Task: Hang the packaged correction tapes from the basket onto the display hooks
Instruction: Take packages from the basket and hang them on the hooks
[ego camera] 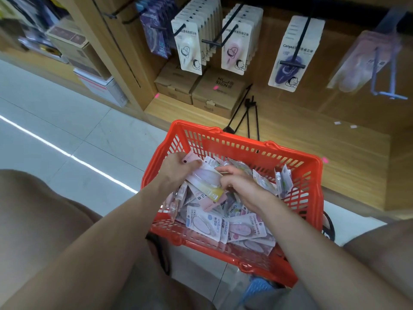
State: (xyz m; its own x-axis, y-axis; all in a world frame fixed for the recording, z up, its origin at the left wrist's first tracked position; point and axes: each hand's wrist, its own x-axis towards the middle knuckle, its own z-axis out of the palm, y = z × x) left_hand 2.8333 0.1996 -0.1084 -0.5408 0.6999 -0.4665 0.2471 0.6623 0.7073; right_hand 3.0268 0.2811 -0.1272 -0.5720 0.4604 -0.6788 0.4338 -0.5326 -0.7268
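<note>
Still at the picking step: the left hand [178, 170] grips a small stack of packaged correction tapes [204, 183] over the red basket [297, 189], the right hand [240, 186] pinches its edge, and next they must be lifted to a display hook [214, 42]

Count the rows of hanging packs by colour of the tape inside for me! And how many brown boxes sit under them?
White-tape rows: 1
Pink-tape rows: 1
Dark purple-tape rows: 1
Blue-purple pack rows: 1
Blurred pale pack rows, colour unclear: 1
Brown boxes: 2
Total: 5 rows and 2 boxes, 7 things.
</note>
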